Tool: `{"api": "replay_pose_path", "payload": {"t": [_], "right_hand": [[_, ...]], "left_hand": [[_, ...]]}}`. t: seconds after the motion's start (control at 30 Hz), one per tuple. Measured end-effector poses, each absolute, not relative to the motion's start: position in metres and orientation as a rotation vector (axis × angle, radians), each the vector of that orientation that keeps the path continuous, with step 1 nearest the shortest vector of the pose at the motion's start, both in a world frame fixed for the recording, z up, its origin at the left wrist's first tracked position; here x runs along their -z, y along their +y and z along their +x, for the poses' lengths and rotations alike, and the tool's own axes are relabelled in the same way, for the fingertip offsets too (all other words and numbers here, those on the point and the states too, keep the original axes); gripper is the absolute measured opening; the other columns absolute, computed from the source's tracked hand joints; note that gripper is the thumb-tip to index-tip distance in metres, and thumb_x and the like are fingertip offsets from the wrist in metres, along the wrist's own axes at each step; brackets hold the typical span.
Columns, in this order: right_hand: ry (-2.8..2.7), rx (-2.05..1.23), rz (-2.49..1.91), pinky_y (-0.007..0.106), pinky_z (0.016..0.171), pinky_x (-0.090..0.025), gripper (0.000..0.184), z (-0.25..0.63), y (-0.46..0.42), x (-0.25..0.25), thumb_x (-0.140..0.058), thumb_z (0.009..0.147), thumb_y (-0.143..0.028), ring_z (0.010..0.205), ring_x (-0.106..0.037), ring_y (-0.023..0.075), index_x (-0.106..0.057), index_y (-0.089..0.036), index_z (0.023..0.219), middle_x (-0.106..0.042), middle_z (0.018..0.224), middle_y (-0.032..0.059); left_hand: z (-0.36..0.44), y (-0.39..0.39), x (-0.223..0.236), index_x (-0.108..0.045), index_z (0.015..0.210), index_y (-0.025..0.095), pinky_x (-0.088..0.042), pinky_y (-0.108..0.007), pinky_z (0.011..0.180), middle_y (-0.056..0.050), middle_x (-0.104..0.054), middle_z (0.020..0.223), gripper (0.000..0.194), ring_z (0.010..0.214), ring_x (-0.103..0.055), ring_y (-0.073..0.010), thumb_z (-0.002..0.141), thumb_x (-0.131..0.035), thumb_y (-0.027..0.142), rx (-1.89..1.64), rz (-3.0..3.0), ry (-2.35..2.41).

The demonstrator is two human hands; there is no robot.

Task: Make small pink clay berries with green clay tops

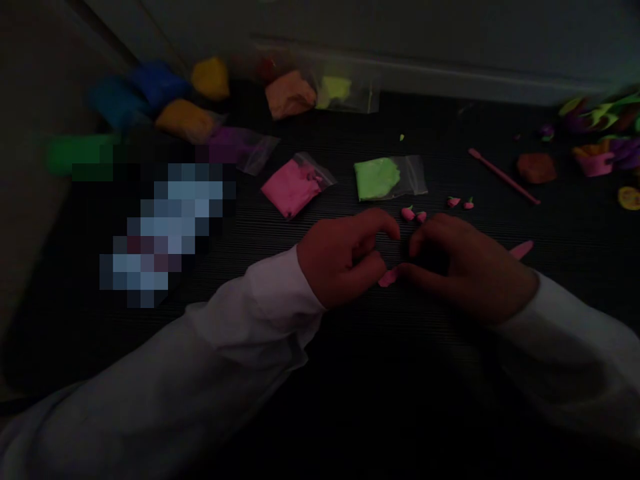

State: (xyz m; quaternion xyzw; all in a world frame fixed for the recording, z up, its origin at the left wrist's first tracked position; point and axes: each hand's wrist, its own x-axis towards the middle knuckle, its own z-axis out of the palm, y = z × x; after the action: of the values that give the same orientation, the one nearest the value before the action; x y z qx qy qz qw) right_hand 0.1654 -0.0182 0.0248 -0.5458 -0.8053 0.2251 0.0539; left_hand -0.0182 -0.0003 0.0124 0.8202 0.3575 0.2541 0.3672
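A small flat piece of pink clay [388, 278] lies between the fingertips of both hands. My left hand [345, 257] is curled, with its thumb against the piece and its index finger bent above, apart from the thumb. From the other side, my right hand [465, 267] touches the piece with its thumb tip; its other fingers arch over. Whether fingers support the piece from below is hidden. Just beyond the fingers sit two small pink clay buds with green tops [409, 213]. Two more such buds [453, 202] are farther right. A pink flat tool [523, 250] shows partly behind my right hand.
Bags of pink clay [290, 188] and green clay [375, 179] lie ahead. Several colored clay packs [160, 83] are at the back left, near a blurred bright rectangle [167, 230]. A thin pink tool [504, 176], brown lump [536, 167] and clay figures [594, 160] lie right.
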Motion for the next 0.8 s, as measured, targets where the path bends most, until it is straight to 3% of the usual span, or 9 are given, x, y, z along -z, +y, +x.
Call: {"api": "replay_pose_path", "payload": {"t": [0.23,0.43,0.5,0.67,0.8], "right_hand": [[-2.354,-0.822,-1.637,0.031,0.072,-0.038,0.011,0.169,-0.017,-0.028,-0.051,0.069,-0.022,0.078,-0.049,0.0167,-0.051,-0.018,0.079,-0.052,0.08,0.0034],[-2.492,-0.804,-1.399,0.036,0.081,-0.034,0.033,0.167,-0.022,-0.027,-0.055,0.067,-0.023,0.095,-0.046,0.0202,-0.055,-0.023,0.1,-0.051,0.096,0.005],[-2.526,-0.755,-1.367,0.039,0.081,-0.032,0.037,0.166,-0.024,-0.024,-0.06,0.063,-0.026,0.095,-0.045,0.0222,-0.056,-0.026,0.1,-0.05,0.096,0.0049],[-2.498,-0.741,-1.389,0.039,0.079,-0.031,0.026,0.163,-0.023,-0.016,-0.059,0.063,-0.028,0.094,-0.045,0.0218,-0.06,-0.026,0.089,-0.049,0.092,0.0046],[-2.462,-0.753,-1.388,0.038,0.078,-0.032,0.025,0.163,-0.021,-0.014,-0.059,0.063,-0.03,0.094,-0.045,0.0216,-0.059,-0.023,0.088,-0.049,0.092,0.0051]], "left_hand": [[-0.021,0.007,-0.01,-0.052,0.09,0.013,-0.029,-0.021,0.048,0.006,-0.037,0.053,0.026,0.049,-0.037,-0.006,0.066,-0.044,0.012,-0.703,1.925,0.922],[-0.02,0.021,-0.01,-0.045,0.09,0.017,-0.019,-0.018,0.037,0.007,-0.033,0.055,0.027,0.039,-0.027,-0.0029,0.063,-0.041,0.013,-0.65,1.028,0.749],[-0.02,0.024,-0.009,-0.044,0.092,0.017,-0.019,-0.017,0.036,0.006,-0.039,0.058,0.032,0.039,-0.031,-0.0031,0.06,-0.042,0.012,-0.583,0.776,0.686],[-0.019,0.027,-0.004,-0.049,0.092,0.012,-0.035,-0.017,0.044,-0.001,-0.055,0.069,0.038,0.051,-0.047,-0.0049,0.057,-0.041,0.001,-0.631,0.553,0.638],[-0.02,0.027,-0.004,-0.053,0.094,0.011,-0.044,-0.015,0.057,-0.003,-0.061,0.078,0.027,0.061,-0.055,-0.0048,0.07,-0.045,0.004,-0.66,0.545,0.727]]}}
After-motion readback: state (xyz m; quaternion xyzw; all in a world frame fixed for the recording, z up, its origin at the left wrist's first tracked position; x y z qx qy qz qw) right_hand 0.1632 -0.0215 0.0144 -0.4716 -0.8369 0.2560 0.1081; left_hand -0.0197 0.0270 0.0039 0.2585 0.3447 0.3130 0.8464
